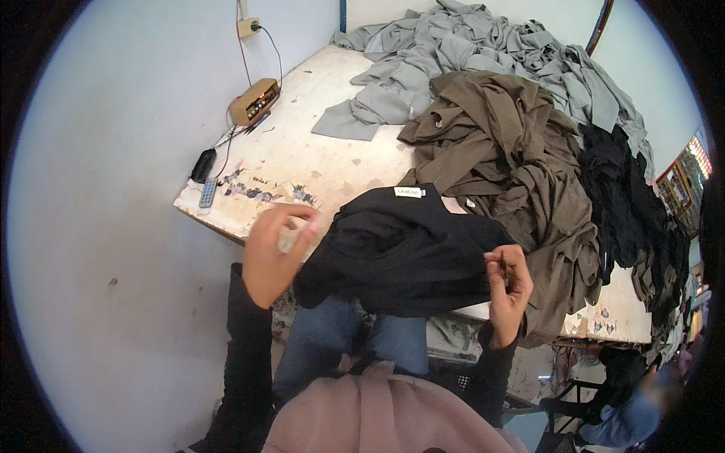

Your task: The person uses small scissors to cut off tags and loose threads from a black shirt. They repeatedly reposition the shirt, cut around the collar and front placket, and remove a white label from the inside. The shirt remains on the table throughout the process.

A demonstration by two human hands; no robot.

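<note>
A black garment (pixel 400 249) with a white neck label (pixel 408 192) lies partly on the table and hangs over its near edge above my lap. My right hand (pixel 510 291) pinches the garment's right edge between thumb and fingers. Just off the garment's left side, my left hand (pixel 276 253) is raised with its fingers curved and apart, slightly blurred, and nothing shows between them.
Behind the garment, a brown cloth heap (pixel 506 151) drapes over the table (pixel 302 90). Grey cloth (pixel 468 45) is piled farther back, black cloth (pixel 623 196) to the right. A wooden-cased device (pixel 254 102) and remote (pixel 207 193) lie left. A person (pixel 630 415) sits lower right.
</note>
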